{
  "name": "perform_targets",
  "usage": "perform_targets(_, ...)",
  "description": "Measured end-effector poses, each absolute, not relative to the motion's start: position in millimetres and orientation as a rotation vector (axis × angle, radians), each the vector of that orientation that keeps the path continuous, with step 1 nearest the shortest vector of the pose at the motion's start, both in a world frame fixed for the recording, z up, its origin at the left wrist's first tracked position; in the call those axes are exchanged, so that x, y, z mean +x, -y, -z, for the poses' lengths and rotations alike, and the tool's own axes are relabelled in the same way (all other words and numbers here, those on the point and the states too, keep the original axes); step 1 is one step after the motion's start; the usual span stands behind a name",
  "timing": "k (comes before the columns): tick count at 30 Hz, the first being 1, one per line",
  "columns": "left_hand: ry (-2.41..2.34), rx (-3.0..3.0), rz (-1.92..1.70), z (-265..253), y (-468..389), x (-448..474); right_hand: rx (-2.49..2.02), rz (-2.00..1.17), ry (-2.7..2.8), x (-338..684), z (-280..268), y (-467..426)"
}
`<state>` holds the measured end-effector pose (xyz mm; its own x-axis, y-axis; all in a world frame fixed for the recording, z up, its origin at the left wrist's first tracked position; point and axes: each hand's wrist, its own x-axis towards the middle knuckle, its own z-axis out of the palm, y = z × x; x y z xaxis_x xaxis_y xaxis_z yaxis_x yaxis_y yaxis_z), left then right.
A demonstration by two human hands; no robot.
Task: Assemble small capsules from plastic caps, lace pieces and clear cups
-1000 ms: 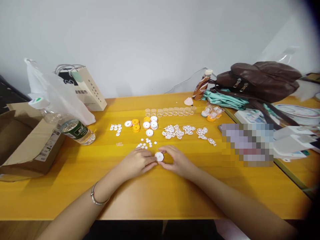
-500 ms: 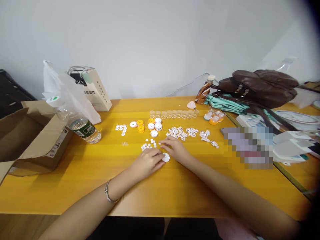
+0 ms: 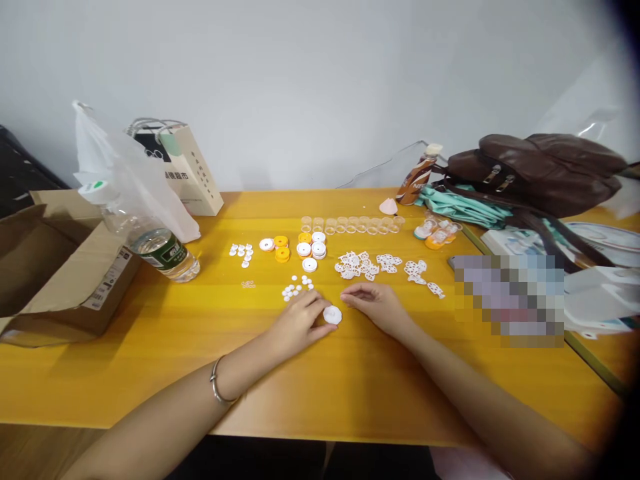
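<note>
Thumb and fingers of my left hand (image 3: 303, 320) grip a round white piece with a scalloped rim (image 3: 333, 315), its face turned up. A short gap to the right of it, my right hand (image 3: 377, 307) has its fingers drawn together in a pinch. Whether something small is between those fingertips I cannot make out. Several small white discs (image 3: 292, 291) lie just beyond my left hand. Farther back stand white and orange round parts (image 3: 304, 249), some stacked. White openwork pieces (image 3: 353, 264) lie in a heap beyond my right hand.
Clear cups (image 3: 353, 225) form a row at the back. Small white parts (image 3: 241, 251) and tiny rings (image 3: 248, 285) lie left. A cardboard box (image 3: 115, 280) and tilted water bottle (image 3: 165, 253) flank the left; a drink bottle (image 3: 417, 177) and brown backpack (image 3: 540, 173) stand right.
My right hand has drawn back to the right, away from the small discs and my left hand. My left hand keeps hold of the scalloped piece. The view has shifted slightly.
</note>
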<state>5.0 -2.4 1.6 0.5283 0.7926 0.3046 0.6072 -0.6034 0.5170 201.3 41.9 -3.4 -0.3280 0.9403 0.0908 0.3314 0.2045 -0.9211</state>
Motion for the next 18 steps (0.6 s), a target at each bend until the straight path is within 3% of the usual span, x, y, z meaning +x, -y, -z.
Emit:
perform_targets(7, -1.145, 2.295, -0.775, -4, 4, 7, -1.105, -1.42, 1.771, 201, -2, -30)
perform_targets(18, -1.125, 2.289, -0.769, -4, 4, 7, -1.244, -1.273, 1.912, 202, 1, -26)
